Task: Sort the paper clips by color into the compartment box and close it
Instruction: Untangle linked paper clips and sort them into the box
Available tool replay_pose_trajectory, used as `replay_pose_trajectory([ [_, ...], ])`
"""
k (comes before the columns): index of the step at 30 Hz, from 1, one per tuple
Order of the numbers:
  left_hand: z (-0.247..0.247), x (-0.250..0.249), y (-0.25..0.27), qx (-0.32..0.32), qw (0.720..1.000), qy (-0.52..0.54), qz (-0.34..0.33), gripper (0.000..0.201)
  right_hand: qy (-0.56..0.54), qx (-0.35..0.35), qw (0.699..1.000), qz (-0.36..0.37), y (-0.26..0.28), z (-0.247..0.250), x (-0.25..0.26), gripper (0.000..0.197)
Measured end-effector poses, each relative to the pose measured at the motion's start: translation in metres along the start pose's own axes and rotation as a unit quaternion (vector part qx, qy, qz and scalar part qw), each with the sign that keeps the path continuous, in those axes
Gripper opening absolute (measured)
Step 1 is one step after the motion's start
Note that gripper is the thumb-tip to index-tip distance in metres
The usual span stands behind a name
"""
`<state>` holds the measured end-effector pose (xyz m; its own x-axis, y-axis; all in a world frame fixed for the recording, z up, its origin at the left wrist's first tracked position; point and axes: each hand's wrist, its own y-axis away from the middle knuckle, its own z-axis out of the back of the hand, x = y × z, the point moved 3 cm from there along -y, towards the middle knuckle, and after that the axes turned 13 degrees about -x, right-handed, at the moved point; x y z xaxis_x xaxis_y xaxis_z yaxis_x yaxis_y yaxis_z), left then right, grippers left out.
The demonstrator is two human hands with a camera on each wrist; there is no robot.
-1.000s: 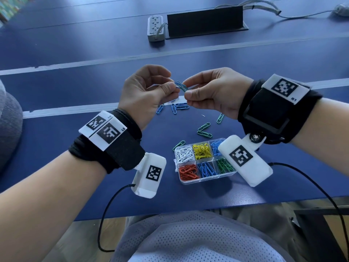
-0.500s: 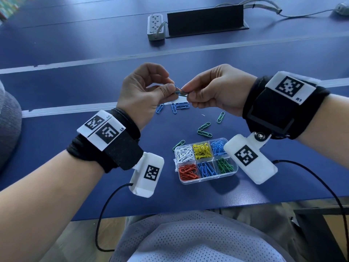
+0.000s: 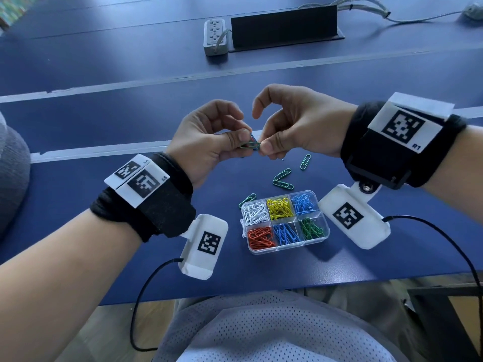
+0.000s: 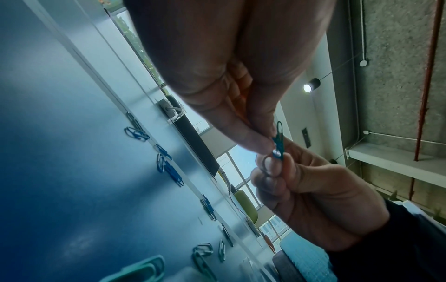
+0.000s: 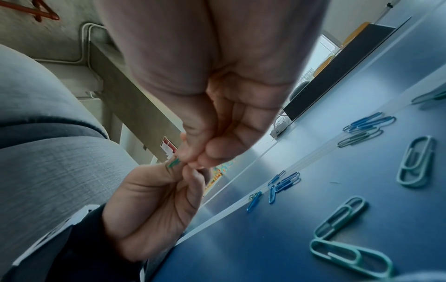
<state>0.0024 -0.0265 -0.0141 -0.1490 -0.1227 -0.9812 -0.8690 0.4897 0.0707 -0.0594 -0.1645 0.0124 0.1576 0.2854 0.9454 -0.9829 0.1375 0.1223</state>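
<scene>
Above the blue table, my left hand [image 3: 241, 138] and right hand [image 3: 264, 145] both pinch a green paper clip [image 3: 250, 145] hooked with a blue clip [image 3: 253, 138]. The left wrist view shows the linked clips [image 4: 278, 137] between both thumbs and fingers. In the right wrist view only a green tip [image 5: 173, 163] shows. The clear compartment box [image 3: 287, 247] lies near the table's front edge, holding white, yellow, blue, red and green clips in separate cells. Several loose green clips [image 3: 282, 175] lie behind it, and loose blue clips [image 5: 284, 181] lie farther back.
A grey power strip [image 3: 214, 36] and a black cable hatch [image 3: 285, 27] sit at the far side of the table. A grey cushion [image 3: 13, 173] is at the left. Black cables hang from both wrist cameras over the table's front edge [image 3: 261, 288].
Both hands have come down and nearer to me, now covering the loose blue clips. The right index finger has lifted off; thumb and lower fingers still pinch. A green clip now shows between the hands.
</scene>
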Motion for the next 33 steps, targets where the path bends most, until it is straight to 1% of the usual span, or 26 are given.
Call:
replay_pose_trajectory([
  [3,-0.001,0.002,0.002,0.006,1.000,-0.011,0.002,0.022,-0.006,-0.012,1.000,0.008,0.000,0.001,0.000,0.037],
  [6,-0.002,0.003,0.004,0.003,1.000,-0.012,-0.002,0.023,0.012,-0.020,1.000,0.016,-0.001,0.001,0.000,0.035],
  [9,-0.005,0.003,0.003,-0.013,0.999,-0.031,-0.021,0.029,0.035,-0.025,0.999,0.015,-0.001,0.002,0.001,0.034],
  [12,-0.008,0.000,0.002,-0.032,0.998,-0.039,-0.041,0.029,0.035,-0.042,0.998,0.013,-0.002,0.003,0.001,0.032],
  [17,-0.008,-0.004,0.000,-0.067,0.995,-0.038,-0.067,0.031,-0.037,-0.093,0.995,-0.003,-0.005,0.011,-0.004,0.032],
  [19,-0.004,-0.004,-0.001,-0.078,0.993,-0.041,-0.073,0.032,-0.060,-0.094,0.994,-0.012,-0.005,0.014,-0.006,0.033],
  [23,-0.002,-0.002,0.000,-0.078,0.993,-0.049,-0.074,0.032,-0.055,-0.069,0.996,-0.006,-0.003,0.012,-0.007,0.033],
  [28,-0.002,-0.003,0.001,-0.066,0.993,-0.053,-0.080,0.030,-0.081,-0.078,0.994,-0.006,-0.005,0.014,-0.008,0.033],
  [33,-0.004,-0.001,0.003,-0.047,0.997,-0.026,-0.054,0.028,-0.100,-0.081,0.992,-0.012,-0.004,0.010,-0.010,0.028],
])
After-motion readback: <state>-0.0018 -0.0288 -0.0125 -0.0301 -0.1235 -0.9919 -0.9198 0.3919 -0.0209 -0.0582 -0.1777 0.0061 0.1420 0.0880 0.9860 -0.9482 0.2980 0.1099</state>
